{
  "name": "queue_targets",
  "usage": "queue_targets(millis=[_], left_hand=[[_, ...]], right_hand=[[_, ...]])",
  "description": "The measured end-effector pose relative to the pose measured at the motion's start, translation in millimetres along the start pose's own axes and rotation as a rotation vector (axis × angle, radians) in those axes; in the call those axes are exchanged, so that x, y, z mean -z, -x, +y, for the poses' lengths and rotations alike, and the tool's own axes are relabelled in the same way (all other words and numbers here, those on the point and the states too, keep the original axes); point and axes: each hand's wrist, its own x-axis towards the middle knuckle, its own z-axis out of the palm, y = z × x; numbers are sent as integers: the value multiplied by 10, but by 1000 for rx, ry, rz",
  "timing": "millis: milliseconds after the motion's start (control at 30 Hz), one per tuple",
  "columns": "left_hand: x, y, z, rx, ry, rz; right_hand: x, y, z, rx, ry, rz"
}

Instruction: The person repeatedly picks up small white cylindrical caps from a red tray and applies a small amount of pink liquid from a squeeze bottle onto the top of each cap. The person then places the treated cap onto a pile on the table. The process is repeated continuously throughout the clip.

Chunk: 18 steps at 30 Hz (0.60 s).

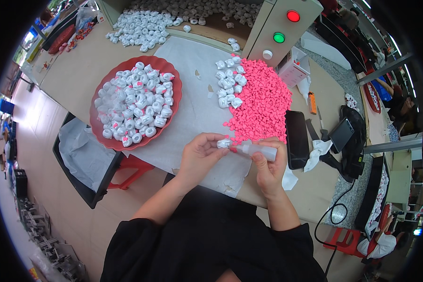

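White piece pinched in left hand, at the near edge of the pink pile; right hand grips a squeeze bottle; big red bowl sits left of that pile

1) A pale, smooth floor stretches along the left side of the room
2) A tan worktable spans the middle, its edges bent by the lens
3) One red stool stands under its near left edge, another red stool at lower right
4) Silver metal bars cross the right side
5) Bright strip lights shine at upper right
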Motion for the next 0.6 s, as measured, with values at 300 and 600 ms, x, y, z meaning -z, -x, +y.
queue_targets(millis=[300,600], left_hand=[[1,-1,-10,9,-1,6],[-3,6,18,38,4,3]], right_hand=[[-28,-3,29,149,77,-2],[-22,-20,45,316,266,2]])
